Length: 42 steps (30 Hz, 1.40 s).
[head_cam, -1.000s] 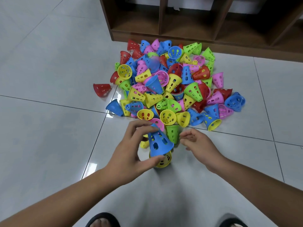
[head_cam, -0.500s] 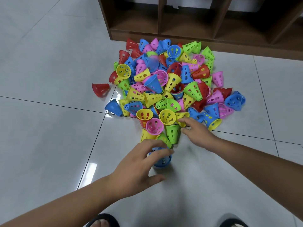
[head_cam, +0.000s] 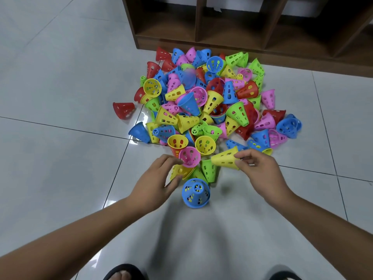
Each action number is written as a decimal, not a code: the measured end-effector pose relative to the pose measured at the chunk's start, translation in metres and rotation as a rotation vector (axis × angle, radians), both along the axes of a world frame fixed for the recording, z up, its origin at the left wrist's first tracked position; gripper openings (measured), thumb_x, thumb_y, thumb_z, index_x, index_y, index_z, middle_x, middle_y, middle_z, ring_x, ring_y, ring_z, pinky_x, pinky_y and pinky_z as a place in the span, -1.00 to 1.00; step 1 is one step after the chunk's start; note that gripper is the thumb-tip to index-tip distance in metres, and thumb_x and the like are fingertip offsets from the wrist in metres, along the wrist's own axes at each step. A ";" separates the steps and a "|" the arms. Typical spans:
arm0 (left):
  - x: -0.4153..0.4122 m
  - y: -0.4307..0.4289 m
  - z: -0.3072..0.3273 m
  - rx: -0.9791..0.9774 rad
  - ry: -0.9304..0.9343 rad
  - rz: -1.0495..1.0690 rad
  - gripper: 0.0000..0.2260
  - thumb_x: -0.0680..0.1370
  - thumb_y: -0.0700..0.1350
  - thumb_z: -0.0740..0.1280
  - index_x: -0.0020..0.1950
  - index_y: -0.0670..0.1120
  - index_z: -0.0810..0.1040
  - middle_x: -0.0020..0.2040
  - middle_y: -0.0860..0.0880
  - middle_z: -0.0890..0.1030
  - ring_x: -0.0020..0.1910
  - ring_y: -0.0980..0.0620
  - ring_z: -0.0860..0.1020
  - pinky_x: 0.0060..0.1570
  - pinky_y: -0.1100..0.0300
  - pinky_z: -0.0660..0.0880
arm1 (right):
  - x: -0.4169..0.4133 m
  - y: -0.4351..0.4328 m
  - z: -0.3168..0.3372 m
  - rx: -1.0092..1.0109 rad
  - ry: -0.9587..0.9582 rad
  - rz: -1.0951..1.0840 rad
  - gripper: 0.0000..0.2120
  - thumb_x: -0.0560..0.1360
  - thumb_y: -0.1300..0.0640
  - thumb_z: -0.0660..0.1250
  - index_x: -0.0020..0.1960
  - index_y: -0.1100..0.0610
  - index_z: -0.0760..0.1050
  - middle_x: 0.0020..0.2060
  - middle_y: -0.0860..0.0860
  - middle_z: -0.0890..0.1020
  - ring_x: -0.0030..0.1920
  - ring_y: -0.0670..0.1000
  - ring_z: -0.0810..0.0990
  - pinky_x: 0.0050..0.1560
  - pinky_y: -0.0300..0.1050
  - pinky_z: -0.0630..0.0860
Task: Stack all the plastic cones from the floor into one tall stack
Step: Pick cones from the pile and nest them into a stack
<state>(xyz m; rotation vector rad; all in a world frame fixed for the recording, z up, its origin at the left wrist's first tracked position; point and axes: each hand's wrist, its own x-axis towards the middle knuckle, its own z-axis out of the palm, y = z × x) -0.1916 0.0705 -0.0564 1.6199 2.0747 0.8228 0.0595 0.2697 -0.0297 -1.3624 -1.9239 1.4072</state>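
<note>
Since half a second ago, the left hand [head_cam: 158, 179] is lifting off the blue cone [head_cam: 195, 193] and drifting to its 11 o'clock. The right hand [head_cam: 260, 170] is now drawing a yellow cone [head_cam: 225, 159] off the pile's near edge.

Grey floor tiles [head_cam: 60, 158] are carrying everything, with a wooden shelf unit [head_cam: 201, 21] standing at 12 o'clock. Just in front of it the pile of cones [head_cam: 212, 102] is sprawling in five colours, nearly all still loose, so the stacking is only just getting going. At 6 o'clock of the pile, just apart from it, the blue cone is standing wide end down. Yellow is showing through its holes, so it is probably capping at least one other cone.

The right hand is pinching the yellow cone between thumb and fingertips. The cone is lying sideways, its narrower end seemingly pointing toward 9 o'clock. Next it is going to need tipping mouth-down, centring over the blue tip and pressing home.

The left hand is holding nothing. Its fingers are loosely spread, with the fingertips at the rim of a pink cone [head_cam: 189, 159], apparently reaching for it.
</note>
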 end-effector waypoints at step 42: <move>-0.006 -0.009 0.087 0.027 -0.868 0.409 -0.85 0.62 -0.08 0.43 0.07 -0.05 0.79 -0.03 -0.12 0.78 -0.10 0.02 0.69 0.05 0.01 0.60 | -0.007 -0.033 -0.023 -0.235 -0.149 0.159 -0.84 0.56 0.21 0.43 0.02 -0.05 0.64 -0.05 -0.02 0.71 -0.07 0.10 0.69 -0.03 0.04 0.67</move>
